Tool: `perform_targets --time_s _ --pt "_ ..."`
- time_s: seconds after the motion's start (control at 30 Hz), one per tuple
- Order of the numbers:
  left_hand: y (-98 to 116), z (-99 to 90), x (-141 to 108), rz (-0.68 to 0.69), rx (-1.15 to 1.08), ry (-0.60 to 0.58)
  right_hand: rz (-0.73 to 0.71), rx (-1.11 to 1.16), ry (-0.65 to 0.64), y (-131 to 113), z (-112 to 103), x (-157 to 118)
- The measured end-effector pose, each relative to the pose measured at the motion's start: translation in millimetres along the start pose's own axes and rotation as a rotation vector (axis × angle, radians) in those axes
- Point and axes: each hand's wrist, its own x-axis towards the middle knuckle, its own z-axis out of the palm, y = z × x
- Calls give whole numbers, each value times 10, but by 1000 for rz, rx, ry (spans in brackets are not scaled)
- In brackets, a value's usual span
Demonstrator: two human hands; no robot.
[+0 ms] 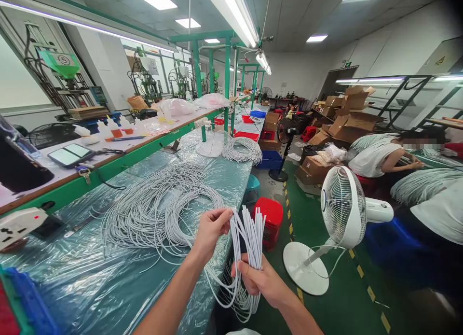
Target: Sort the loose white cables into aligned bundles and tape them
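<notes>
Our left hand (210, 229) pinches thin white cable ends (234, 219); our right hand (265, 279) wraps a gathered white cable bundle (256, 238), tips uneven, beside the green plastic-covered workbench (144, 286), where loose grey-white coils (144, 214) lie ungathered.

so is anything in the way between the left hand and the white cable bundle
Nothing visible: the left hand has its fingertips right at the edge of the cable bundle, which the right hand grips lower down.
</notes>
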Motion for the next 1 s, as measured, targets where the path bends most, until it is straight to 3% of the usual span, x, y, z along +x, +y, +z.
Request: perform_targets --time_s 0.2,0.47,0.67,0.77,0.87,1.0 --pt "-99 19 -94 -42 100 -131 -57 40 72 26 -29 21" --pt "-28 -52 -117 -84 185 -302 -11 68 35 43 3 8" --pt "-38 -28 -126 -12 253 -168 -3 182 198 -2 -16 91" --pt "-47 54 -144 -26 225 -202 10 214 270 -5 -25 125" --pt "-49 132 -142 -92 195 -259 17 155 293 27 -1 139" --pt "-45 184 -104 -113 262 -208 7 -56 288 79 30 157"
